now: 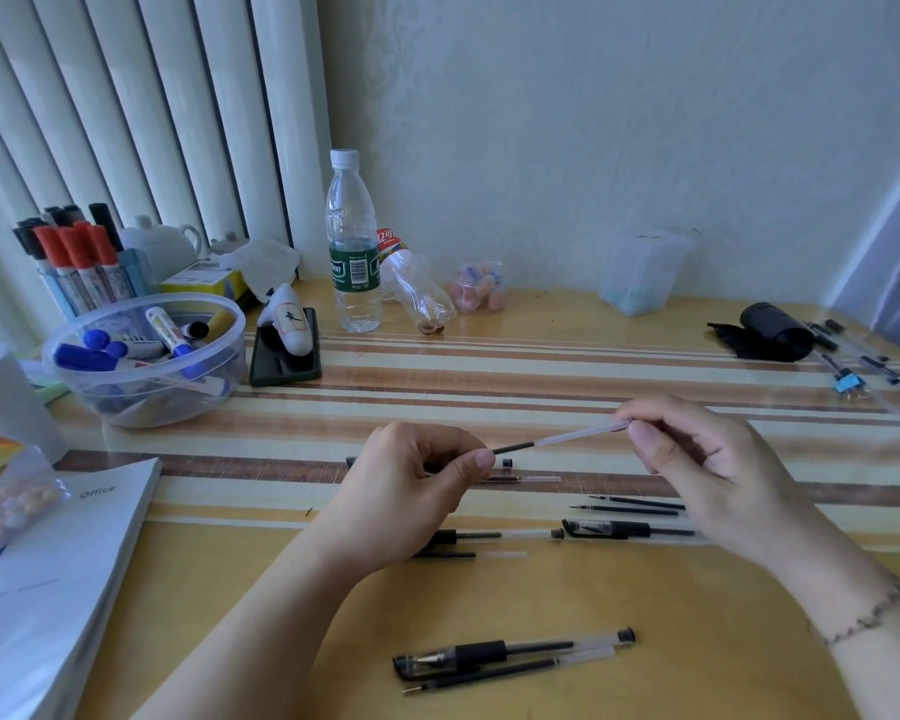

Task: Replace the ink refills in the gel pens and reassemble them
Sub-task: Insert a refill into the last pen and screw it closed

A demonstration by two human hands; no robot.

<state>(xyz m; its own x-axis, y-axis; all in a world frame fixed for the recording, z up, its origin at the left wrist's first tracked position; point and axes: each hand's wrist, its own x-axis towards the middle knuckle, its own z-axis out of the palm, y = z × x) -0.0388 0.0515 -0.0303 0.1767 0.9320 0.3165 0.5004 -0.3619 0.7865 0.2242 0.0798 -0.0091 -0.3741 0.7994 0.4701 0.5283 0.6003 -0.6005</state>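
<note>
Both sets of fingers point(481, 459) pinch a refill point(557, 437) by its ends, left hand point(417, 475) on the dark tip end, right hand point(697, 454) on the clear tail, probably to inspect it level above the worktop point(541, 366); left of it, a booklet point(74, 553) reads "Office".

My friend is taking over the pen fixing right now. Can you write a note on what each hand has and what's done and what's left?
Left hand and right hand: fingers pinch opposite ends of one refill above the table.
Near edge: a capped pen looks assembled, with a loose refill beside it.
Middle: another capped pen, two loose refills and more parts partly hidden by the hands.
Left: fit refills, close the pens.
</note>
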